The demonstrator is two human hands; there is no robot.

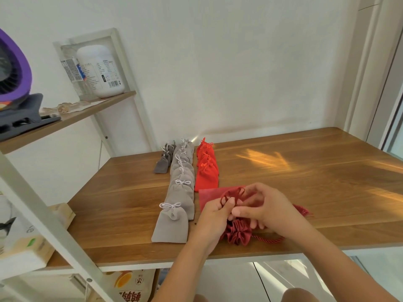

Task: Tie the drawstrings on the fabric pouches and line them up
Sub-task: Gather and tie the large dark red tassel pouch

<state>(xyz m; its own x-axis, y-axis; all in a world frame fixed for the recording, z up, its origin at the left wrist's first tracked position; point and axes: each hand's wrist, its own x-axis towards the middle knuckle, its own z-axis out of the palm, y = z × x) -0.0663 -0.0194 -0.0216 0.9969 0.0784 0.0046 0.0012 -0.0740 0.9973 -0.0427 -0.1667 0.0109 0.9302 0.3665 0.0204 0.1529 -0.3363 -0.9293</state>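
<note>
A dark red pouch point(237, 233) with a gathered, ruffled mouth lies near the table's front edge, under my hands. My left hand point(214, 216) pinches loops of its dark red drawstring point(231, 194). My right hand point(269, 207) pinches the same cord from the right. The cord's tail point(269, 240) trails along the table to the right. Behind my hands lies a flat pink-red pouch point(209, 194). Three rows of tied pouches run toward the wall: light grey point(182, 188), bright red point(206, 168) and dark grey point(164, 162).
The wooden table point(305, 182) stands against a white wall. A white-framed shelf point(72, 118) on the left holds a purple fan point(13, 68), a white bottle point(100, 70) and a plastic water bottle. Snack bags sit below the table.
</note>
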